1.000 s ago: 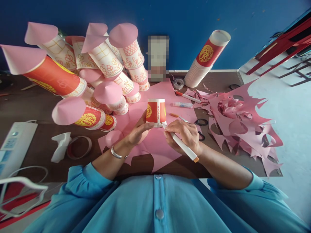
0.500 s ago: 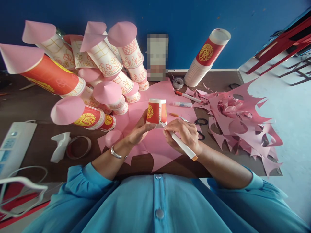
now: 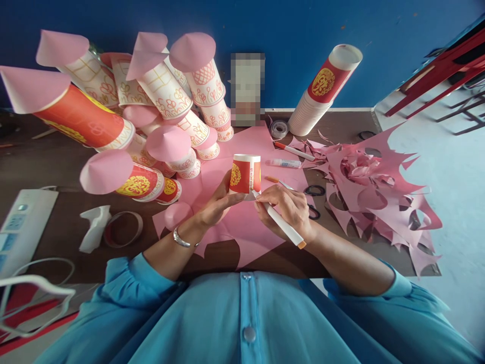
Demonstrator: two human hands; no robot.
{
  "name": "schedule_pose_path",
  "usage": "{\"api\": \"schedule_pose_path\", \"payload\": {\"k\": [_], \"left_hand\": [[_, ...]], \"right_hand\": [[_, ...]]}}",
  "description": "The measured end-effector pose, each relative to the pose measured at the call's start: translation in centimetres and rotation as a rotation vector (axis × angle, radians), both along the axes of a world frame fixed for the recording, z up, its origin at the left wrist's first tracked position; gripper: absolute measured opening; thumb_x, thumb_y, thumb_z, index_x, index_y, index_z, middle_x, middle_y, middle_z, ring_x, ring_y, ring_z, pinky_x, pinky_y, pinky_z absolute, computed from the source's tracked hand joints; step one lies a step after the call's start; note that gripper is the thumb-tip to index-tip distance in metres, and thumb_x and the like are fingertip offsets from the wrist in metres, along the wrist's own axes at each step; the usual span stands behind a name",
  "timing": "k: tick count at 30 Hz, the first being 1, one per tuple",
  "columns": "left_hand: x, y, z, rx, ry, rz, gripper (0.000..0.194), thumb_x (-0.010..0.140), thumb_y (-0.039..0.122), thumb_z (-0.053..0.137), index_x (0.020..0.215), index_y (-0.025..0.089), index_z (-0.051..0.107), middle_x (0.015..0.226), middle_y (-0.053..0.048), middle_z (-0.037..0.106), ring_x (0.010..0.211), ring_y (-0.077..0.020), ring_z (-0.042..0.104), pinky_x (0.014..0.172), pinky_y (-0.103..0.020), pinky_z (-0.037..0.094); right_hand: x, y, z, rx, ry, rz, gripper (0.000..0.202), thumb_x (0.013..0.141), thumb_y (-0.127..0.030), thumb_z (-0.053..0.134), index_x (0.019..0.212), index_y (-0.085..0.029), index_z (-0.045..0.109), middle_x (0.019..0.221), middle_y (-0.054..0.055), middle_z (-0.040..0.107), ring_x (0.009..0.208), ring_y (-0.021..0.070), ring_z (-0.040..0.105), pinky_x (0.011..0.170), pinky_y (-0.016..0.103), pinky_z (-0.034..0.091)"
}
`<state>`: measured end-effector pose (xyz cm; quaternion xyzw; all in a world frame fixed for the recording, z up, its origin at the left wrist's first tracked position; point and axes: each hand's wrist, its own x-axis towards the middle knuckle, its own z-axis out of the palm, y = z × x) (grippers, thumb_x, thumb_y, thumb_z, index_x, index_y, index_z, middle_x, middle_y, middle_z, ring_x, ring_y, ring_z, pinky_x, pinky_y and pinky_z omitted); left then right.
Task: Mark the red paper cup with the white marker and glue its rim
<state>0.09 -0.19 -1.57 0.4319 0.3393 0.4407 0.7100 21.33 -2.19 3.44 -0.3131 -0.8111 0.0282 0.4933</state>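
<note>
A red paper cup [image 3: 245,174] with yellow patterns and a white rim is upright in my left hand [image 3: 219,202], whose fingers wrap its left side and lower edge. My right hand [image 3: 286,208] pinches a white marker [image 3: 282,225] with an orange end. The marker's tip is at the lower right of the cup, where a white band shows. Pink paper [image 3: 250,222] lies under both hands. Another marker with an orange tip [image 3: 273,179] rests just beyond my right hand.
Decorated cup towers [image 3: 162,96] with pink cones crowd the left. Stacked cups [image 3: 308,114], a tape roll [image 3: 279,129], a glue stick [image 3: 284,163], scissors [image 3: 314,190] and pink scraps [image 3: 371,177] are on the right. A power strip [image 3: 20,222] and wide tape [image 3: 123,229] lie left.
The view has shifted very slightly. Both hands keep nearly the same pose, with the marker still against the lower part of the cup.
</note>
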Motion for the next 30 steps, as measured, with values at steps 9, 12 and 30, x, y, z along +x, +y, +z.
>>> {"api": "schedule_pose_path", "payload": {"k": [9, 12, 30], "left_hand": [[-0.4, 0.1, -0.4, 0.024, 0.043, 0.002, 0.049, 0.092, 0.044, 0.091, 0.136, 0.035, 0.074, 0.133, -0.002, 0.082, 0.137, -0.0328, 0.074, 0.123, -0.056, 0.055], [-0.5, 0.1, -0.6, 0.021, 0.05, 0.0, 0.05, 0.091, 0.044, 0.091, 0.137, 0.035, 0.074, 0.131, -0.002, 0.082, 0.139, -0.0345, 0.075, 0.123, -0.057, 0.056], [-0.1, 0.4, 0.5, 0.048, 0.032, 0.003, 0.061, 0.089, 0.049, 0.094, 0.144, 0.034, 0.069, 0.133, -0.005, 0.081, 0.124, -0.0338, 0.078, 0.115, -0.058, 0.06]], "right_hand": [[-0.3, -0.3, 0.0, -0.008, 0.0, -0.014, 0.022, 0.102, -0.008, 0.068, 0.109, -0.028, 0.063, 0.077, -0.006, 0.077, 0.06, 0.0153, 0.074, 0.06, 0.026, 0.057], [-0.4, -0.4, 0.0, -0.011, -0.005, -0.014, 0.023, 0.101, -0.007, 0.068, 0.107, -0.028, 0.062, 0.075, -0.006, 0.076, 0.059, 0.0152, 0.073, 0.059, 0.026, 0.056], [-0.3, -0.7, 0.3, -0.057, -0.048, 0.0, 0.023, 0.101, -0.006, 0.065, 0.103, -0.028, 0.058, 0.072, -0.008, 0.072, 0.056, 0.0121, 0.07, 0.058, 0.024, 0.052]]}}
